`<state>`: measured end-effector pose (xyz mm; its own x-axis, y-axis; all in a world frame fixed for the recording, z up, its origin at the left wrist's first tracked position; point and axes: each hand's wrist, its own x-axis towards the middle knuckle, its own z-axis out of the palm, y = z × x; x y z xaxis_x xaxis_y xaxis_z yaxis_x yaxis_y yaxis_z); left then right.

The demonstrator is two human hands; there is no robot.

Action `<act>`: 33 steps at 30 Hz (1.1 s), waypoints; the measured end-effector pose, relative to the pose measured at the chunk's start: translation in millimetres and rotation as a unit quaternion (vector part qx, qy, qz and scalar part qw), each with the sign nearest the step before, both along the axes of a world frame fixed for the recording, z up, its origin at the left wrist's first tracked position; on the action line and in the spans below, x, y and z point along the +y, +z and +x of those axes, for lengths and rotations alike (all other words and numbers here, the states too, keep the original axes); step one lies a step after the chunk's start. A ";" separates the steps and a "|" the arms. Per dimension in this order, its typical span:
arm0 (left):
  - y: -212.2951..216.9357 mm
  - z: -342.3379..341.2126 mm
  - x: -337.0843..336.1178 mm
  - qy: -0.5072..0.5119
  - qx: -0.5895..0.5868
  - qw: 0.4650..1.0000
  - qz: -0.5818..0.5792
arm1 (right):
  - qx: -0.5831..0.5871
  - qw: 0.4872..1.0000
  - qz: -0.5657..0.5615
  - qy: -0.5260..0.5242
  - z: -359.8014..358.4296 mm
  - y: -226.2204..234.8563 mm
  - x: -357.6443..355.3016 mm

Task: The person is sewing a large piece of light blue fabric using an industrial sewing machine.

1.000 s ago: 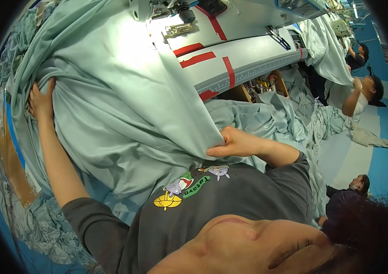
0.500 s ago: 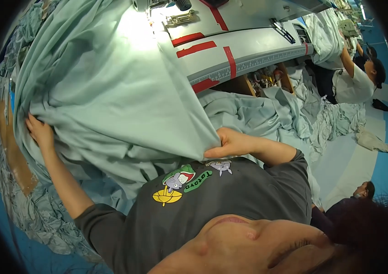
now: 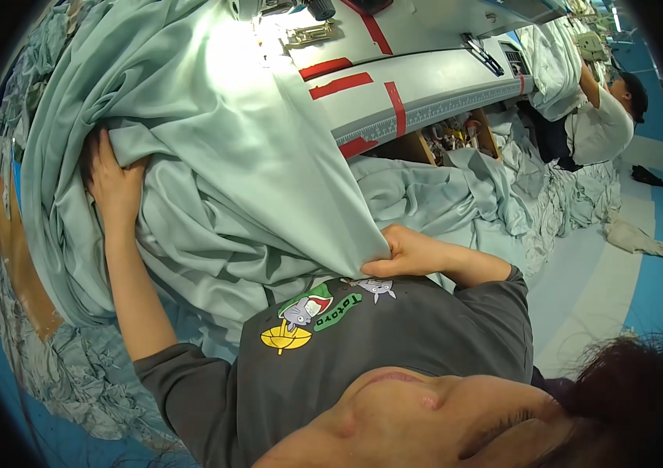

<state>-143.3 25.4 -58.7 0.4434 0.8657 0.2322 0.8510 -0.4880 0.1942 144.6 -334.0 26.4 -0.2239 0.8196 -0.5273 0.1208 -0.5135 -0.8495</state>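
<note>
A large pale green cloth [image 3: 269, 179] spreads from the sewing machine [image 3: 284, 8] down toward my chest. My right hand [image 3: 405, 251] pinches its near right corner and holds that edge taut, close to my shirt. On the left, my left hand [image 3: 117, 183] lies among the deep folds, fingers stretched forward and thumb apart. Some of its fingertips are tucked under a fold and hidden. Bright lamp light falls on the cloth beside the machine, where a metal presser part [image 3: 312, 33] shows.
Red tape strips [image 3: 341, 84] and a measuring scale [image 3: 440, 115] mark the table. Below its edge sits a wooden drawer [image 3: 456, 140] of small items. More cloth [image 3: 89, 374] heaps at lower left. A co-worker [image 3: 600, 125] handles fabric at far right.
My left hand has moved forward and to the right, bunching the cloth into deeper folds. My right hand keeps its hold on the corner, shifted slightly right.
</note>
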 end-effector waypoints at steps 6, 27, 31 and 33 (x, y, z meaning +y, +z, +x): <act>-12.8 10.7 48.0 -0.015 -0.008 0.999 0.049 | -0.016 1.000 0.014 0.002 6.1 1.0 12.7; -13.0 43.6 184.8 0.101 0.033 0.994 -0.017 | -0.032 0.999 0.002 0.025 17.0 -10.9 45.1; -4.2 53.4 183.4 0.096 0.022 0.995 -0.013 | -0.034 0.995 -0.097 0.007 18.0 -10.8 45.7; 1.4 57.7 159.0 0.074 -0.096 0.993 0.001 | 0.021 0.997 -0.069 0.023 18.9 -11.4 45.4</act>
<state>-85.7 184.4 -57.3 0.2588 0.9174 0.3024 0.8612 -0.3609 0.3580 163.5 -288.6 15.0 -0.2843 0.7278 -0.6241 0.1126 -0.6211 -0.7756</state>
